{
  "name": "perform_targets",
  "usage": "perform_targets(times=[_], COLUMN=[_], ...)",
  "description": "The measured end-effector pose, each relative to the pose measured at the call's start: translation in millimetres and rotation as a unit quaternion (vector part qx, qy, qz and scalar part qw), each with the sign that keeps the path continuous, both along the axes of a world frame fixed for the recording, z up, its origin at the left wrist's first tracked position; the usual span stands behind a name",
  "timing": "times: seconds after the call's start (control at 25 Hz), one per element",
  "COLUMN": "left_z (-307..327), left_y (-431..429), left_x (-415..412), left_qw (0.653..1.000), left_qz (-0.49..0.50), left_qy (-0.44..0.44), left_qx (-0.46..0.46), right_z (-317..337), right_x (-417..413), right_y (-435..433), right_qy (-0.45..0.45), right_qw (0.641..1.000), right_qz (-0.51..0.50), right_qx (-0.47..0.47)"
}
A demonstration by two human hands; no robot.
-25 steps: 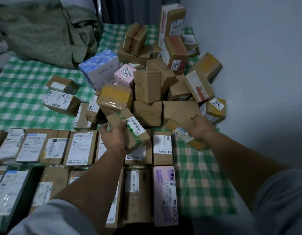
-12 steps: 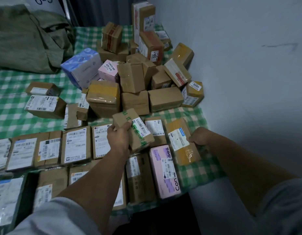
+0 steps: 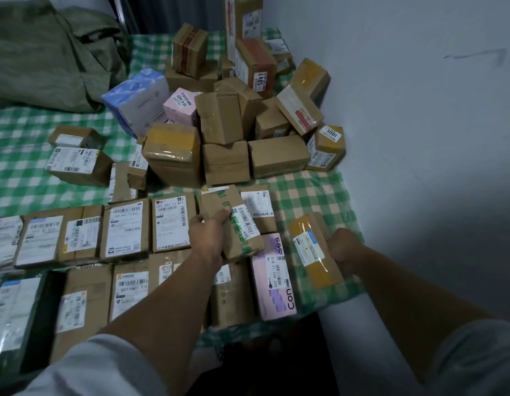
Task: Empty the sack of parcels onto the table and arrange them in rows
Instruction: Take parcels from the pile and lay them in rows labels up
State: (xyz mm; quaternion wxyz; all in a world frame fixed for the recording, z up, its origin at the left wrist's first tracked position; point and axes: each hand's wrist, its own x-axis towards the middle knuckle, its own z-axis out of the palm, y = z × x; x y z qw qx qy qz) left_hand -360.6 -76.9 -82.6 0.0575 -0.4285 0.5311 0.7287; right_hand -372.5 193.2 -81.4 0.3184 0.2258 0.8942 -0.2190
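Observation:
My left hand [image 3: 208, 233] grips a brown parcel with green tape [image 3: 233, 221], held just above the near rows. My right hand [image 3: 343, 247] grips the right edge of a yellow-taped parcel [image 3: 313, 250] lying at the right end of the rows, beside a pink parcel [image 3: 273, 278]. Two rows of labelled parcels [image 3: 125, 230] lie flat along the table's front edge. A loose pile of brown boxes [image 3: 228, 132] rises behind them. The empty green sack [image 3: 47, 52] lies crumpled at the back left.
The table is covered with a green checked cloth [image 3: 19, 172]. A white wall [image 3: 419, 110] runs close along the right side. A blue-and-white pack [image 3: 136, 98] and several small boxes [image 3: 76, 164] lie left of the pile.
My right hand has pulled the yellow-taped parcel out of the pile and down to the right end of the rows. My left hand has kept its green-taped parcel and drifted slightly nearer.

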Motion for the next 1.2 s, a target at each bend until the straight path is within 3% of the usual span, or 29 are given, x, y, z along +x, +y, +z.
perform_targets(times=[0.28,0.48,0.72,0.84,0.96,1.2], left_z=[-7,-13,-13,-8,1,9], left_y=[26,24,24,26,30,41], left_x=[9,19,28,27,26,29], left_qw=[1.0,1.0,0.999,0.999,0.999,0.999], left_qz=[-0.018,-0.017,-0.016,-0.019,-0.018,-0.015], left_qy=[0.003,0.018,0.026,0.028,0.035,0.032], left_qx=[-0.003,-0.01,-0.013,-0.01,-0.002,0.008], right_z=[-29,-64,-65,-47,-13,-13], right_x=[19,29,20,12,16,41], right_y=[-8,-19,3,12,17,17], right_qy=[0.042,0.073,0.089,0.058,-0.023,-0.082], right_qw=[0.997,0.977,0.977,0.998,0.968,0.939], right_qz=[0.026,0.137,0.105,0.018,-0.127,-0.163], right_qx=[0.054,0.149,0.164,0.022,-0.218,-0.292])
